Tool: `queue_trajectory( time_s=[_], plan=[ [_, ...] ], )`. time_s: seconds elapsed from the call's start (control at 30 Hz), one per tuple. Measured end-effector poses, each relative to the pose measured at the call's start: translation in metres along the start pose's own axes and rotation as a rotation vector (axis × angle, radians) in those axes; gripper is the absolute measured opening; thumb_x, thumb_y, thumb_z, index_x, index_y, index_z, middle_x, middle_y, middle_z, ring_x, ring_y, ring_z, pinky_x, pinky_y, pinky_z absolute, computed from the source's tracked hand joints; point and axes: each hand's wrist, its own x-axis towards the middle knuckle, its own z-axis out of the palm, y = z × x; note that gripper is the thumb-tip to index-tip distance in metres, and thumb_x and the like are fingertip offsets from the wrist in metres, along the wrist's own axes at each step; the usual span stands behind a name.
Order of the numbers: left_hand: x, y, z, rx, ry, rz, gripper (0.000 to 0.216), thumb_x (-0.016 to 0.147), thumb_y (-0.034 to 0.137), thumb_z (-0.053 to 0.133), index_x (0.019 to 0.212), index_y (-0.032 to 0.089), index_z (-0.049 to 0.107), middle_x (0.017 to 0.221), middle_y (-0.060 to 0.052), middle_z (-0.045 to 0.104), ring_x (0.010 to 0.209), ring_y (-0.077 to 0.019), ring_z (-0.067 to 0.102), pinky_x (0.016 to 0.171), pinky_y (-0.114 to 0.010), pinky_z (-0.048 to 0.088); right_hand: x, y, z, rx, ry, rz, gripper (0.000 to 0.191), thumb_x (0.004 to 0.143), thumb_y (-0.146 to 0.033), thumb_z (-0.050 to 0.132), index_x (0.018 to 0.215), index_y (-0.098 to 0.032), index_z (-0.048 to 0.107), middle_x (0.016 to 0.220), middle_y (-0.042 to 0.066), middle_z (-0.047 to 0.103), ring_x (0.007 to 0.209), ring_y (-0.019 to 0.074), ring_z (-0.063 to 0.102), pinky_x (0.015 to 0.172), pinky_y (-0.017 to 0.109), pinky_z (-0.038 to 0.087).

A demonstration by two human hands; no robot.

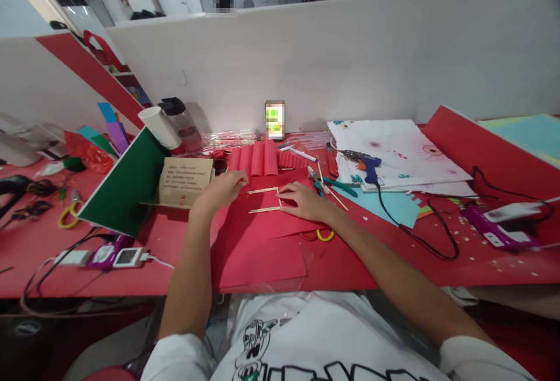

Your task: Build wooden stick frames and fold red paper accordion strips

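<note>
Thin wooden sticks [264,210] form a three-sided frame on stacked red paper sheets [262,258] in front of me. My right hand [303,201] lies over the frame's right end, thumb and fingertips holding it at the cross stick. My left hand [225,187] hovers left of the frame, apart from it. Its fingers are bent together; whatever they may pinch is hidden or too small to name. Rolled red paper tubes [258,158] lie just beyond the hands.
A blue glue gun [370,165] rests on white drawn sheets [402,147] at right, its cord trailing across the table. Green-handled pliers [339,185] and yellow-handled scissors [326,235] lie near my right arm. A cardboard piece [186,179] and green board [131,185] stand at left.
</note>
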Motion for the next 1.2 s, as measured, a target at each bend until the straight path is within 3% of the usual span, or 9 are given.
queue_trajectory(
  time_s=[0.17, 0.33, 0.6, 0.83, 1.2],
  plan=[
    [-0.001, 0.001, 0.000, 0.088, -0.186, -0.152, 0.014, 0.092, 0.024, 0.055, 0.099, 0.020, 0.067, 0.098, -0.006, 0.073, 0.087, -0.0207, 0.066, 0.068, -0.027, 0.040, 0.000, -0.001, -0.001, 0.009, 0.002, 0.006, 0.035, 0.092, -0.033, 0.067, 0.124, -0.021, 0.072, 0.125, 0.014, 0.065, 0.115, 0.0282, 0.059, 0.103, 0.048, 0.048],
    [0.001, 0.010, 0.006, 0.018, -0.337, -0.106, 0.010, 0.089, 0.025, 0.061, 0.096, 0.020, 0.066, 0.094, -0.004, 0.072, 0.083, -0.0172, 0.064, 0.065, -0.024, 0.039, 0.000, -0.002, -0.001, 0.017, 0.001, 0.014, 0.034, 0.092, -0.034, 0.066, 0.124, -0.022, 0.071, 0.125, 0.014, 0.066, 0.114, 0.0285, 0.059, 0.102, 0.049, 0.048],
    [0.000, 0.002, 0.008, -0.024, -0.423, -0.118, 0.006, 0.086, 0.022, 0.063, 0.087, 0.018, 0.067, 0.084, -0.002, 0.070, 0.074, -0.0150, 0.061, 0.061, -0.024, 0.036, -0.001, -0.001, -0.001, 0.023, -0.010, 0.038, 0.039, 0.092, -0.037, 0.066, 0.128, -0.021, 0.069, 0.127, 0.014, 0.065, 0.118, 0.0292, 0.058, 0.104, 0.049, 0.047],
    [0.001, 0.006, 0.010, -0.084, -0.531, -0.123, 0.023, 0.082, 0.040, 0.068, 0.084, 0.017, 0.068, 0.081, -0.003, 0.069, 0.069, -0.0149, 0.059, 0.057, -0.024, 0.035, -0.001, 0.001, -0.003, 0.036, 0.005, 0.086, 0.054, 0.089, -0.039, 0.069, 0.138, -0.018, 0.060, 0.130, 0.017, 0.063, 0.121, 0.0313, 0.057, 0.106, 0.052, 0.045],
    [0.003, 0.009, 0.014, -0.054, -0.562, -0.129, 0.021, 0.080, 0.037, 0.070, 0.088, 0.018, 0.072, 0.086, -0.004, 0.073, 0.074, -0.0174, 0.062, 0.059, -0.025, 0.037, -0.003, 0.002, -0.007, -0.026, -0.036, 0.071, 0.044, 0.090, -0.037, 0.069, 0.128, -0.017, 0.067, 0.125, 0.017, 0.064, 0.114, 0.0309, 0.058, 0.102, 0.050, 0.047]
  ],
)
